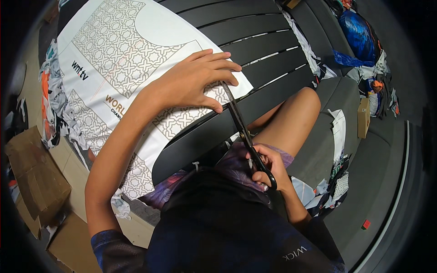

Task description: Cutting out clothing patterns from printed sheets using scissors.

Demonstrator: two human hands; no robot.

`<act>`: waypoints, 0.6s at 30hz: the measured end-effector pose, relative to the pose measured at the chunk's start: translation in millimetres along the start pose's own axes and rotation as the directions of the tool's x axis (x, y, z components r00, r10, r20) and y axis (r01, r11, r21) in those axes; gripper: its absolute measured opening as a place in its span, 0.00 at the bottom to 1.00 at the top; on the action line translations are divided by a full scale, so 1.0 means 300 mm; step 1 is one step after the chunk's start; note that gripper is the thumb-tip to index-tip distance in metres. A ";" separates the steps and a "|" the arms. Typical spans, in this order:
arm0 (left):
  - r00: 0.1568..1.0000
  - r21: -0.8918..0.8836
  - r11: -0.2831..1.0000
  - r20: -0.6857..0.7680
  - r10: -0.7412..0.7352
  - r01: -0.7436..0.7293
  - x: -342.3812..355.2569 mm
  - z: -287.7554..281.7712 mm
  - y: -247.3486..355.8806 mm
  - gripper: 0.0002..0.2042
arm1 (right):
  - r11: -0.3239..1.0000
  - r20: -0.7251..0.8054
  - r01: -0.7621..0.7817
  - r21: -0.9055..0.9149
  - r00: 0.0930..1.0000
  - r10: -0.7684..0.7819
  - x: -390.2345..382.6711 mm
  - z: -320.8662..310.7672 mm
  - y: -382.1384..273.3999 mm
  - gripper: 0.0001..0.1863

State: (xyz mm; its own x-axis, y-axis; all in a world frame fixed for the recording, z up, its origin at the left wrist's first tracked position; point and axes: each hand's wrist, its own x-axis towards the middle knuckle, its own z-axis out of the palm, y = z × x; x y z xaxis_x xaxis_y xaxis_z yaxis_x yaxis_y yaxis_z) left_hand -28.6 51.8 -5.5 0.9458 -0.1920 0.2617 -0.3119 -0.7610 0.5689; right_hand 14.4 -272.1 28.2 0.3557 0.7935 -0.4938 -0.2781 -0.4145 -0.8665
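Note:
A white printed sheet with grey geometric pattern panels, gold and dark lettering lies on a black slatted table. My left hand rests spread over the sheet near its right edge, thumb and fingers on either side of a patterned strip. My right hand, low in front of my lap, is closed round the handles of long black scissors. Their blades reach up to the sheet's edge between my left thumb and index finger; whether they are parted is hard to tell.
Cardboard stands at lower left beside fabric scraps. On the right are a grey padded bench with scraps, a blue bundle, a small box and a red tag. My bare leg is beside the table.

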 end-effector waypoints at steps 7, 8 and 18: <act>1.000 -0.004 1.000 0.012 -0.005 0.005 -0.001 -0.002 0.001 0.29 | 0.998 -0.015 0.010 -0.056 1.000 -0.011 0.001 0.001 0.000 0.26; 1.000 -0.001 1.000 0.007 -0.002 0.002 -0.001 -0.002 0.001 0.29 | 1.000 -0.008 0.007 -0.023 1.000 -0.007 -0.001 0.000 -0.002 0.26; 1.000 0.011 1.000 -0.005 0.004 -0.004 -0.002 0.004 -0.003 0.28 | 0.999 -0.024 -0.046 -0.021 0.999 0.046 -0.015 -0.006 -0.006 0.27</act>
State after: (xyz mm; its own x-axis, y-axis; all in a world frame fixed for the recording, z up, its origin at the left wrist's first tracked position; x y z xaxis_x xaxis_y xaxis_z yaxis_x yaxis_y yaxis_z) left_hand -28.8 51.8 -7.1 0.9441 -0.1921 0.2678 -0.3147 -0.7667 0.5596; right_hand 14.9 -275.9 31.8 0.3640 0.7628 -0.5344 -0.2755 -0.4600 -0.8441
